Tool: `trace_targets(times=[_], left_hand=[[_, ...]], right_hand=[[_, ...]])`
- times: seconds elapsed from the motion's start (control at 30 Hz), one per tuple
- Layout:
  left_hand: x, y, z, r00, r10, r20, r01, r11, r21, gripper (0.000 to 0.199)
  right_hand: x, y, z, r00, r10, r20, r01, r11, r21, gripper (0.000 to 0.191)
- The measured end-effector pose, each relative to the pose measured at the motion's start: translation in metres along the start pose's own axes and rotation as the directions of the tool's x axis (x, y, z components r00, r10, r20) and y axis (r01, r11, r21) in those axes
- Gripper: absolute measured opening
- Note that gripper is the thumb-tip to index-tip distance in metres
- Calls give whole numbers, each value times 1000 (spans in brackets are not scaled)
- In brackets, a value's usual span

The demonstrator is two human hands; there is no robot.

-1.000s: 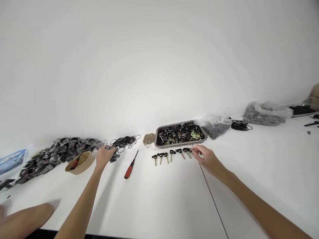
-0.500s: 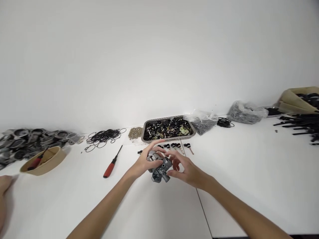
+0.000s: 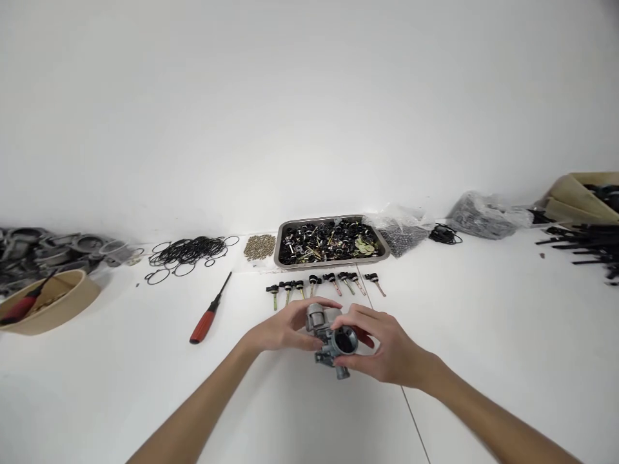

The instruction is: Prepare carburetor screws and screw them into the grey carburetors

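Note:
A grey metal carburetor [image 3: 325, 328] is held between both hands above the white table, its round dark bore turned up toward me. My left hand [image 3: 285, 328] grips it from the left, thumb in front and fingers behind. On the right side, my right hand [image 3: 382, 338] has thumb and fingers closed around the bore's rim. Just beyond the hands lies a row of small black-headed valves with thin coloured stems [image 3: 313, 282]. Left of them rests a red-and-black screwdriver [image 3: 206, 322].
Behind the row stands a metal tray [image 3: 333, 263] of small parts. Brass pieces [image 3: 260, 247], black rubber rings [image 3: 186, 254] and a tan bowl [image 3: 72, 299] with another screwdriver lie leftward, near grey castings [image 3: 58, 248]. Plastic bags [image 3: 488, 216] and black rods [image 3: 590, 241] are rightward.
The carburetor has been turned so its round bore now faces me, and it sits slightly lower and farther right. My right hand has closed on it. The other person's hand at left has left view.

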State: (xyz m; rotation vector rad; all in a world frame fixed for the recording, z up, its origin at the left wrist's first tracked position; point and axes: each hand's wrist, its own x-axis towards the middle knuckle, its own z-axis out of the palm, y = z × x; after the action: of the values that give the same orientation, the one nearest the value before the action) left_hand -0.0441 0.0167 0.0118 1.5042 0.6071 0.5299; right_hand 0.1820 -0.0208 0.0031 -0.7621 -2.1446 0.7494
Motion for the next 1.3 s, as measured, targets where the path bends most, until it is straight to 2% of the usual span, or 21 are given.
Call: trace_targets(times=[0.2,0.37,0.5,0.57,0.67,0.8,0.87,0.93,1.0,1.07,1.3], left_hand=[[2,-5,2,996,45,-77,-38,995,90,48],[5,-15,3,995,3,-98,1,999,41,45],[5,-19,0,996,-9,-93,8,1000,-11,44],[6,-19,-1,996,-14,-89,11,1000,-29,43],[6,-18,0,996,-16,-88,13,999,-36,43],[7,-19,0,996,-14,-90,12,1000,-25,43],[6,-20,0,996,-19,-91,16,999,-32,44],[6,-22,-1,996,-32,-84,26,998,-64,45],[5,-23,-1,996,-41,-81,34,995,-95,47],[6,-24,-2,995,-50,-91,41,994,-100,48],[7,-25,-3,994,-69,-86,64,996,-62,46]], right_hand=[[-1,3,7,998,-61,-8,58,977,-205,25],[-1,6,15,1000,-2,-23,-3,975,-221,29],[0,5,8,1000,7,22,-3,981,-192,34],[5,6,-4,999,31,-19,-33,984,-172,33],[22,11,-33,973,187,-134,-211,957,-198,29],[47,26,-81,930,357,-89,-365,862,-353,26],[48,38,-97,874,475,-98,-470,779,-415,27],[42,51,-104,796,599,-90,-577,703,-415,31],[32,64,-101,734,673,-88,-641,645,-416,32],[23,73,-95,702,708,-74,-667,617,-419,32],[21,84,-72,749,655,-98,-622,646,-443,21]])
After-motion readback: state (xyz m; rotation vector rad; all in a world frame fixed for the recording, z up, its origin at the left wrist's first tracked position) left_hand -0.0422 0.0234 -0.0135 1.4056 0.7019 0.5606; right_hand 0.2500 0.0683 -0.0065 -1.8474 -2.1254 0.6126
